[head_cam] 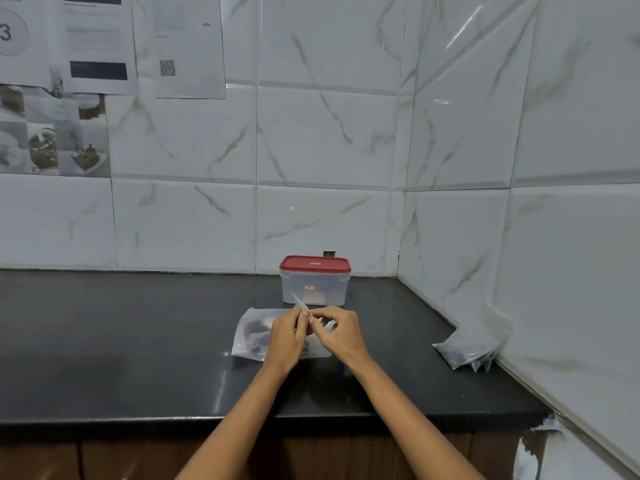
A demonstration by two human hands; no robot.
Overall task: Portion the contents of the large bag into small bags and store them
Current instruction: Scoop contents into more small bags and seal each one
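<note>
- Black countertop was noted below tiled walls.
- Small bag was pinched by left hand and right hand above large bag.
- Spillage was judged possible should the pinch slip.

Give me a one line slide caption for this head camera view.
Both hands, left hand and right hand, pinch a small clear plastic bag above a larger bag, before a red-lidded container.

**Legible marks: one numeral only**

A large "3" inside a circle stood on the leftmost paper sheet taped to the wall. QR code on the third sheet. Other print blurred. Red sticker on the container was unreadable.
</note>
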